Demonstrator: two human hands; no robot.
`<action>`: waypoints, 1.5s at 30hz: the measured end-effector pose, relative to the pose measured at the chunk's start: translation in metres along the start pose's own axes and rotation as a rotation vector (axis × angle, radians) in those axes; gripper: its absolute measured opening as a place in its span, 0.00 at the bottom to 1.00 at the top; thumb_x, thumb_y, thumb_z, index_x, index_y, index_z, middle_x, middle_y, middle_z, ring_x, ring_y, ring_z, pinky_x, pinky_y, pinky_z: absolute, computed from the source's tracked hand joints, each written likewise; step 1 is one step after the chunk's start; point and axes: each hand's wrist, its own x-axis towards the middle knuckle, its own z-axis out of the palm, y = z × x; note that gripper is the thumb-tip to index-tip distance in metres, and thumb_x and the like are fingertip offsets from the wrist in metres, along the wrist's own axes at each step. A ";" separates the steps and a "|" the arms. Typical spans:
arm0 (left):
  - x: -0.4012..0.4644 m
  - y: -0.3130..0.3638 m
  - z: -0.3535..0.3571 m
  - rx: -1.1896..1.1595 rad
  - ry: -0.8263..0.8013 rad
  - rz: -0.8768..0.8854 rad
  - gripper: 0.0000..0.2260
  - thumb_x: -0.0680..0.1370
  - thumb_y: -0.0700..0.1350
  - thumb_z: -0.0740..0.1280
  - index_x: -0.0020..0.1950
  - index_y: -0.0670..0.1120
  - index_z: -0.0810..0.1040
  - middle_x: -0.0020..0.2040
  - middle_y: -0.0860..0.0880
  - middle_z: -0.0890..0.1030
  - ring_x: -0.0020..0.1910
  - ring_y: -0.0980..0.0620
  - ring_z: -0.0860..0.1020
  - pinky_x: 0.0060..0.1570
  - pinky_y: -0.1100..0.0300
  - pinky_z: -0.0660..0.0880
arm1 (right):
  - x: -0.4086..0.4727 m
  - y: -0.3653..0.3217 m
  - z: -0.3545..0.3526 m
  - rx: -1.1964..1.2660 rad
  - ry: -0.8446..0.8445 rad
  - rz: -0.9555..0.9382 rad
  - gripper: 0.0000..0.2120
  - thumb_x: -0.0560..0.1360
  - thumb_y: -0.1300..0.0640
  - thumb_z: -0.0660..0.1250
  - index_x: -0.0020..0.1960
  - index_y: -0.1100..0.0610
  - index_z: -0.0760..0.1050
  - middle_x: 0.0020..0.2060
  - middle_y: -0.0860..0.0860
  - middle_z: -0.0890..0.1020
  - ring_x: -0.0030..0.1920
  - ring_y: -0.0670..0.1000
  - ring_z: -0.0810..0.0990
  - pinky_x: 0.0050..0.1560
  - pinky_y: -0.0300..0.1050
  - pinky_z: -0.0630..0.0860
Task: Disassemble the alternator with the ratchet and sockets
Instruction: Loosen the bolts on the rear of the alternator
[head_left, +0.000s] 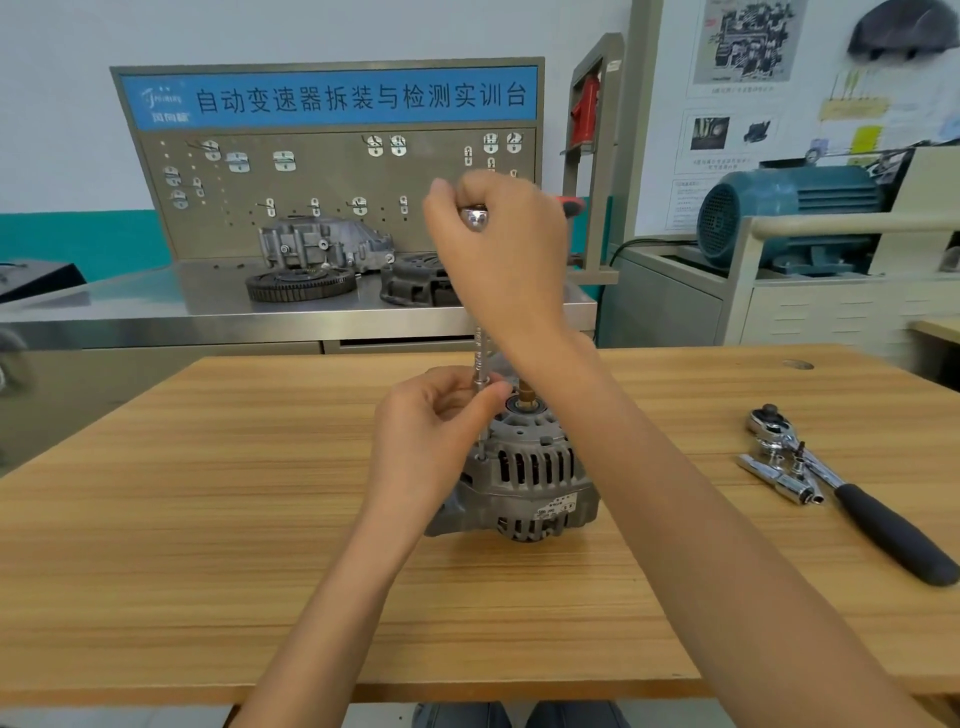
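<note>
A grey alternator (530, 478) stands on the wooden table (260, 519) with its shaft pointing up. A chrome ratchet with a long extension (479, 358) stands upright over a bolt at the alternator's left rim. My right hand (498, 249) grips the ratchet head from above; its red handle tip (571, 205) sticks out to the right. My left hand (436, 436) pinches the lower part of the extension beside the alternator housing.
A second ratchet with a black handle (857, 493), a chrome socket (789, 486) and an extension piece lie on the table at the right. Behind stands a steel bench (156, 306) with a gear ring, transmission parts and a pegboard. A teal motor (789, 218) sits at the far right.
</note>
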 end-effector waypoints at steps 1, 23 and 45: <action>0.000 0.001 -0.001 -0.013 -0.014 -0.002 0.04 0.73 0.46 0.73 0.47 0.52 0.83 0.39 0.53 0.85 0.41 0.59 0.83 0.41 0.68 0.78 | 0.002 0.002 -0.002 0.168 -0.061 0.043 0.24 0.76 0.61 0.63 0.25 0.51 0.59 0.21 0.43 0.61 0.27 0.44 0.61 0.42 0.42 0.67; -0.003 0.004 -0.009 -0.102 -0.113 -0.058 0.07 0.74 0.42 0.71 0.50 0.51 0.82 0.47 0.51 0.85 0.47 0.59 0.83 0.48 0.68 0.78 | 0.006 -0.003 0.002 0.724 -0.262 0.306 0.24 0.77 0.65 0.60 0.23 0.56 0.65 0.22 0.49 0.67 0.33 0.51 0.68 0.48 0.38 0.73; 0.000 0.002 -0.002 -0.055 -0.108 -0.032 0.06 0.74 0.40 0.71 0.45 0.51 0.83 0.37 0.55 0.85 0.39 0.61 0.82 0.42 0.67 0.78 | -0.003 0.004 0.009 0.101 0.094 0.074 0.18 0.76 0.61 0.63 0.27 0.56 0.69 0.23 0.45 0.69 0.29 0.45 0.67 0.42 0.39 0.65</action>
